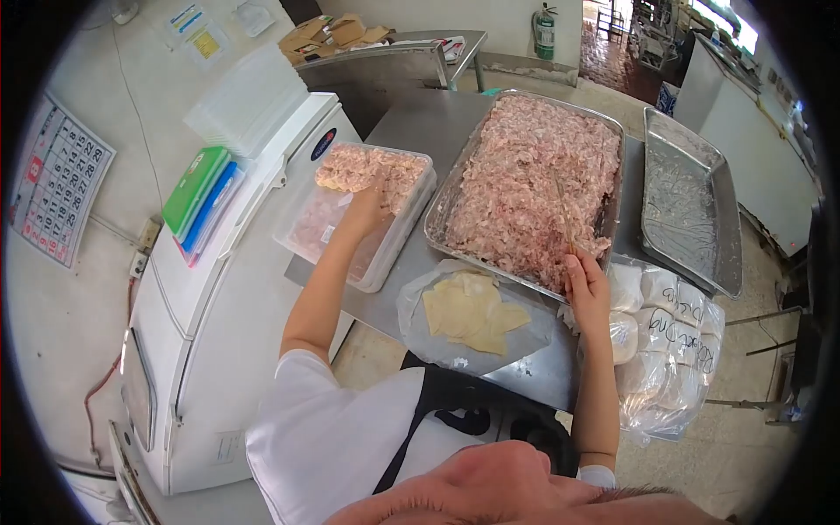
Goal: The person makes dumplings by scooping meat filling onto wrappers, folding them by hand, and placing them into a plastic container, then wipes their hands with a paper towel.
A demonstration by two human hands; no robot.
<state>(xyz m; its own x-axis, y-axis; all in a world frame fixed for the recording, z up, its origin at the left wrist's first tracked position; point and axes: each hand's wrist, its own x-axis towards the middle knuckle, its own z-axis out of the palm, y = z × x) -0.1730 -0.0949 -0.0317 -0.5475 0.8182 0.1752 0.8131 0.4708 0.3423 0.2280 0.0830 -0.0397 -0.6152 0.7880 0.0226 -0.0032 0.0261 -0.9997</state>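
Note:
My left hand reaches into a clear plastic container, its fingers drawn together at the rows of filled dumplings; what they pinch is hidden. Plastic sheeting covers the container's near part. In my right hand is a thin stick, closed in the fingers. The stick's far end lies over pinkish ground meat heaped in a large metal tray. Pale yellow dumpling wrappers lie overlapped on a plastic sheet between both arms.
Bagged white packages with black writing sit at the right. Beyond them a second metal tray holds only residue. A white freezer flanks the table on the left, carrying stacked clear lids and green folders.

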